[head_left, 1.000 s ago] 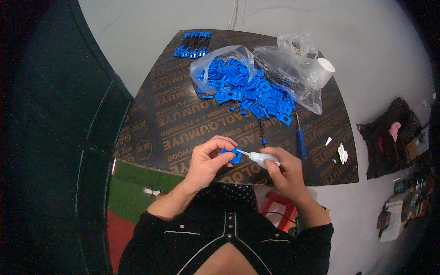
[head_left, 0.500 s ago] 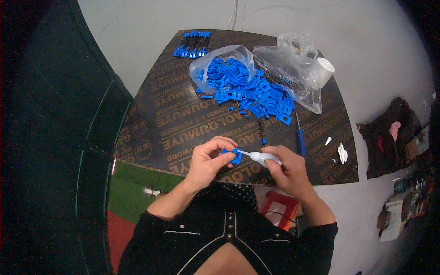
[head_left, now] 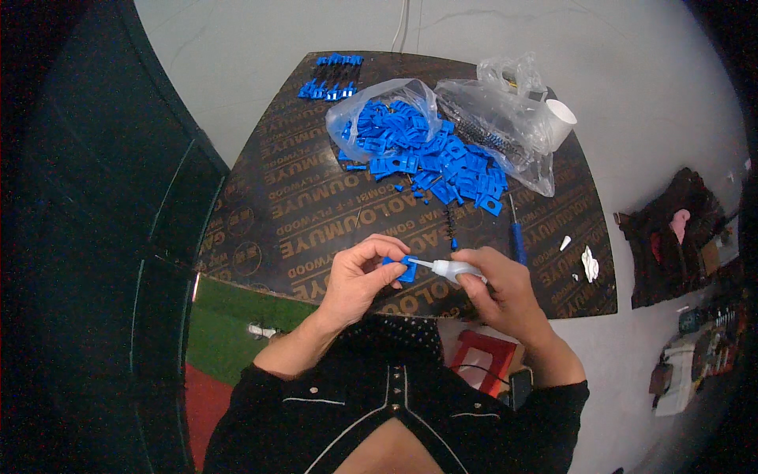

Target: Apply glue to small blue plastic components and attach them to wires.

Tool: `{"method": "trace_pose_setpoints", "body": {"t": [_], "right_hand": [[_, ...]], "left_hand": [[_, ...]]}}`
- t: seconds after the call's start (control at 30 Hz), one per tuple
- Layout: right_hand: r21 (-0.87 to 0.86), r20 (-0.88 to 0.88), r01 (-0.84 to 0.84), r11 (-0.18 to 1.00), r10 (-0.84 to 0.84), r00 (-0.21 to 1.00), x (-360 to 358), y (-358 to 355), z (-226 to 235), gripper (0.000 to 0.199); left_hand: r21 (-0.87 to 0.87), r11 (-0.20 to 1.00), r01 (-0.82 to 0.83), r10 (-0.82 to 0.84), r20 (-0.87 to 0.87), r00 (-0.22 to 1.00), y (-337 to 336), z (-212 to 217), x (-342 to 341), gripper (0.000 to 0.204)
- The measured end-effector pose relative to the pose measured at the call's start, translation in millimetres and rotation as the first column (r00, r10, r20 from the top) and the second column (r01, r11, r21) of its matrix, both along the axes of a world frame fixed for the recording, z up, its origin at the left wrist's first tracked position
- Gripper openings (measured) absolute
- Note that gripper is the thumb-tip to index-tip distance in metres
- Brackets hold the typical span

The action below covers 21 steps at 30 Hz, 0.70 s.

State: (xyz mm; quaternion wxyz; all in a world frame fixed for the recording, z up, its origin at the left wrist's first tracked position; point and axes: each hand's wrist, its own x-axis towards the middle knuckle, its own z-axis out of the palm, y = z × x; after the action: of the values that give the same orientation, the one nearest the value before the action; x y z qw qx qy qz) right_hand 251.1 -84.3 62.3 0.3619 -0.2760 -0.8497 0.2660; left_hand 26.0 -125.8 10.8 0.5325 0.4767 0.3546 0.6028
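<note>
Between the thumb and fingers of my left hand [head_left: 359, 272] is a small blue plastic part [head_left: 408, 272], held over the near edge of the table. My right hand [head_left: 497, 284] grips a white squeeze bottle with a thin nozzle [head_left: 452, 270], tilted leftward. The nozzle's tip reaches the blue part, at its upper side. Just beyond my right hand, a dark spring-like rod with a blue end [head_left: 452, 229] lies on the table. A blue-handled screwdriver [head_left: 518, 241] rests to its right.
A heap of blue plastic parts [head_left: 466, 170] spills from a clear bag [head_left: 383, 118]. Another clear bag [head_left: 505, 130] holds dark springs, beside a white cup [head_left: 559, 125]. Assembled blue-and-black pieces [head_left: 332, 77] line the far left. Crumpled white paper [head_left: 590, 265] lies at right on the dark plywood table [head_left: 276, 213].
My right hand and forearm have shifted slightly to the right, and the bottle has tilted a little. The left hand and the blue part stay in place.
</note>
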Motion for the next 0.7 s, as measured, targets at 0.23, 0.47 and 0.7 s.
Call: {"method": "trace_pose_setpoints", "body": {"t": [0.23, 0.47, 0.7], "right_hand": [[-0.023, 0.031, 0.001, 1.0, -0.001, 1.0, 0, 0, 5, 0.023], [-0.01, 0.057, -0.017, 1.0, 0.018, 0.998, 0, 1, 10, 0.023], [-0.009, 0.055, -0.025, 1.0, 0.026, 0.998, 0, 2, 10, 0.023]], "left_hand": [[-0.014, 1.0, -0.009, 0.009, -0.006, 1.0, 0, 0, 0, 0.009], [-0.014, 1.0, -0.002, 0.002, 0.009, 1.0, -1, 0, 0, 0.009], [-0.006, 1.0, -0.001, 0.001, 0.004, 1.0, 0, 1, 0, 0.009]]}}
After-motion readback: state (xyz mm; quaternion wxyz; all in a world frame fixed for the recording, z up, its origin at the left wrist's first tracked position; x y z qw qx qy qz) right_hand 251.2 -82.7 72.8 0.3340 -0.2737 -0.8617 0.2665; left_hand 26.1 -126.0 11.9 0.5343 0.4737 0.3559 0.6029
